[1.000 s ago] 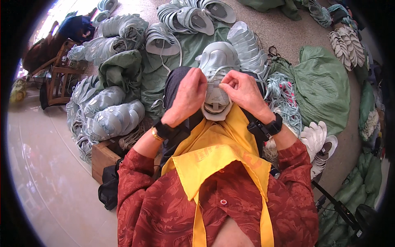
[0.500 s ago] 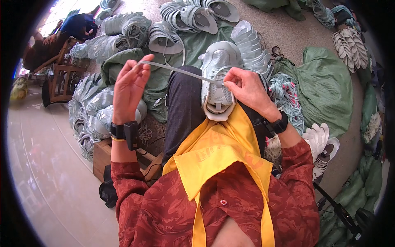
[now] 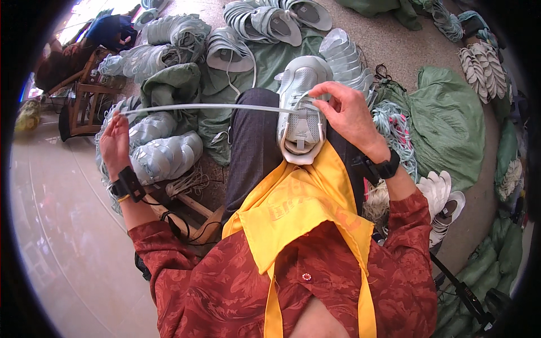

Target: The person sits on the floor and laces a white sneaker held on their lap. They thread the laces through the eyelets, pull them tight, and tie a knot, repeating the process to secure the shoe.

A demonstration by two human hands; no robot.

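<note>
A pale grey-green shoe upper (image 3: 304,73) lies across my lap, its toe pointing away from me and its heel opening toward me. A flat pale shoelace (image 3: 208,106) runs taut from its eyelets out to the left. My left hand (image 3: 115,143) is closed on the far end of that lace, well left of my knee. My right hand (image 3: 352,115) is over the right side of the upper, thumb and forefinger curled together by the eyelets. A thin pale strand of lace shows at those fingertips. A small lace loop lies below them on the upper.
Stacked pale uppers (image 3: 169,155) lie at the left, with more uppers (image 3: 262,25) at the far side. Green sacking (image 3: 445,124) and a bundle of light-blue laces (image 3: 391,127) are at the right. A wooden stool (image 3: 93,104) stands at the far left. A yellow apron (image 3: 298,197) covers my lap.
My left hand has swung out left and toward me, drawing the lace out longer and straighter. My right hand has shifted slightly right and away along the eyelets.
</note>
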